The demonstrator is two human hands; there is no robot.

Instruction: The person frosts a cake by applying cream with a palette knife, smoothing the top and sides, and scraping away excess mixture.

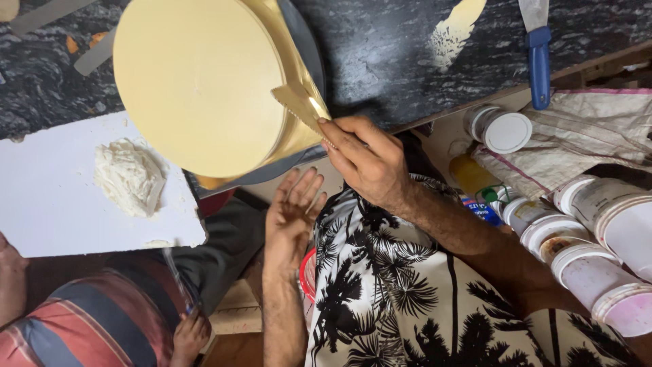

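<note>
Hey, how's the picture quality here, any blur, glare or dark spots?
Head view: the cake is evenly lit and sharp, without glare; the right hand with the scraper is crisp; the left hand sits in dimmer shade; the tubs at right look washed out and soft.

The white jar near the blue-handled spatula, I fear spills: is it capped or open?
Capped: the white jar lies tipped on its side, its round white lid covering the mouth.
</note>
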